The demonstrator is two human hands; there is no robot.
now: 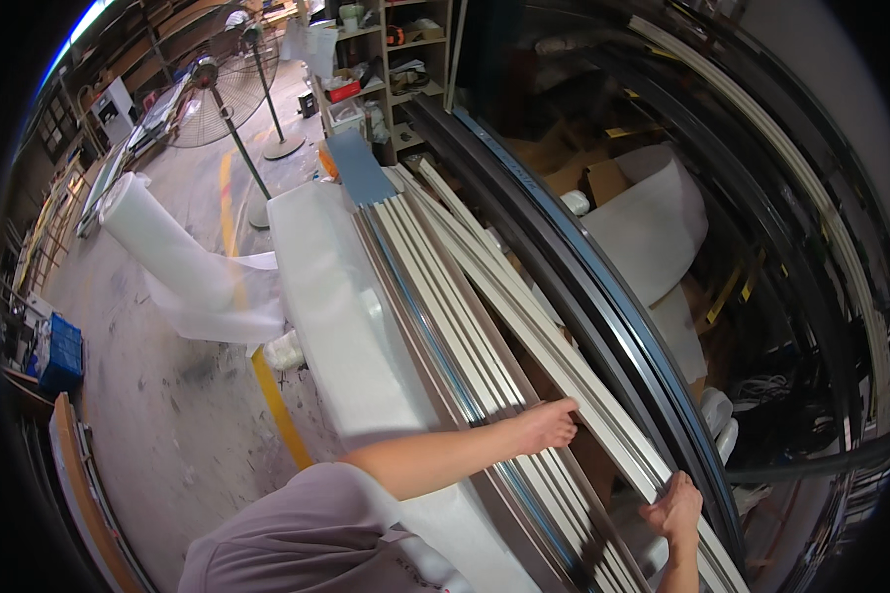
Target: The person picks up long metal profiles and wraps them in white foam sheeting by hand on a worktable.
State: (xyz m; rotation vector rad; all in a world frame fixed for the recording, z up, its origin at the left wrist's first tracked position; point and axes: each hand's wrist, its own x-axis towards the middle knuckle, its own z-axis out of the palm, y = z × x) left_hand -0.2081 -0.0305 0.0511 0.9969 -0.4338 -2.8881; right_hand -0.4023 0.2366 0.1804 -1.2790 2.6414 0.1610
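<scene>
1. Grey left sleeve [292,514] lay nearest; beyond it, the left hand [546,428] curled at the edge of the pale grooved profile [618,440], pinch unclear.
2. Right hand [674,506] gripped that profile, slanting between stacked pale profiles [453,306] and black profiles [556,272].
3. Level, two-handed support seemed wisest against twisting or scraping.

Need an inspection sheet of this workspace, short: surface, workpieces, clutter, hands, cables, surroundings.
Surface: white-covered support, partly overlaid by profiles.
Job's things: long pale profile, slanting beside a bundle of pale profiles.
Clutter: unrolling white sheet roll and blue crate at left.
Hands: right hand grips the long pale profile; left hand at its edge, grip unclear.
Cables: pale strands at right, possibly cable; too dim to confirm.
Surroundings: pedestal fans, shelving, yellow floor line, dark profiles.
</scene>
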